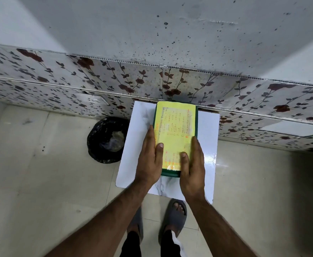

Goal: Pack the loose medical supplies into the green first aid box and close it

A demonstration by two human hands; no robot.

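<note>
The green first aid box [176, 125] lies on a small white marble-patterned table [208, 130], its lid down and covered by a yellow handwritten label. My left hand [150, 158] grips the box's near left side, thumb resting on the lid. My right hand [192, 162] holds the near right side the same way, thumb on the label. No loose medical supplies show on the table; whatever is inside the box is hidden.
A black bin with a bag liner [106, 140] stands on the floor left of the table. A floral-tiled wall [114, 80] runs right behind the table. My feet in grey sandals [176, 214] are at the table's near edge.
</note>
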